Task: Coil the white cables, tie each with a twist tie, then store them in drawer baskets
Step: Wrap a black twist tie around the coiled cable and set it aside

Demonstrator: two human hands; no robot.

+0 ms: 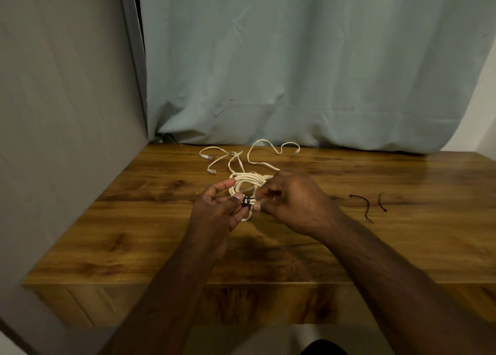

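Observation:
A coiled white cable [248, 180] hangs between my hands above the wooden table [161, 220]. A black twist tie [247, 202] wraps around the coil's near side. My left hand [214, 207] pinches the coil just left of the tie. My right hand [290, 201] grips the coil and the tie from the right, covering the coil's right side. Loose white cables [257, 153] with connector ends lie spread out behind the coil, near the table's back edge.
Two spare black twist ties [366, 205] lie on the table to the right of my right hand. A grey panel [67, 113] walls the left side and a pale blue curtain [295, 73] hangs behind. The table's front edge [241, 283] is near me.

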